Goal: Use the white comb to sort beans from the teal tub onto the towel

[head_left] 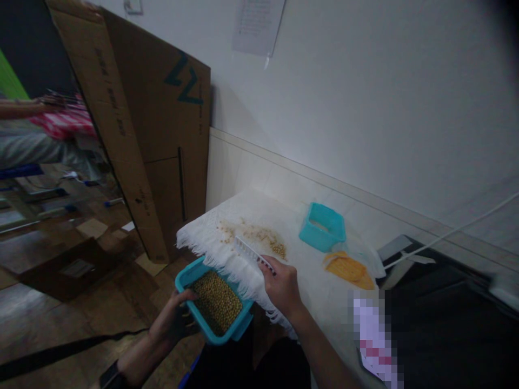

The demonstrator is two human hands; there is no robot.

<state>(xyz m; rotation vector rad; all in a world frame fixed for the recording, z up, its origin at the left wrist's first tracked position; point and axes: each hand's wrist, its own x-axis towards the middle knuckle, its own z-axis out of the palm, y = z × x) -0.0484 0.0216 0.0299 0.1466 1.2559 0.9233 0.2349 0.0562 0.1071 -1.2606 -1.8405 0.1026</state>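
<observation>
My left hand [176, 319] grips the left side of a turquoise plastic container [244, 315], its thumb over the rim. Small yellowish beans [217, 302], which look like soybeans, fill much of the container. It is held tilted under the fringed edge of a white tablecloth [237, 208]. In my right hand [281, 286] is a flat white comb-like tool [247, 253] with a row of dark slots along it. The tool hangs over the cloth close to its front edge. Beyond it, loose beans [278, 248] and finer bits lie scattered on the cloth.
A second turquoise container [314, 240] stands at the back of the table, beside an orange-yellow flat item [351, 272]. To the right are a black case [446, 335] and a white cable [458, 232]. A tall cardboard box [170, 119] rises at left; another person's arm [20, 109] shows beyond.
</observation>
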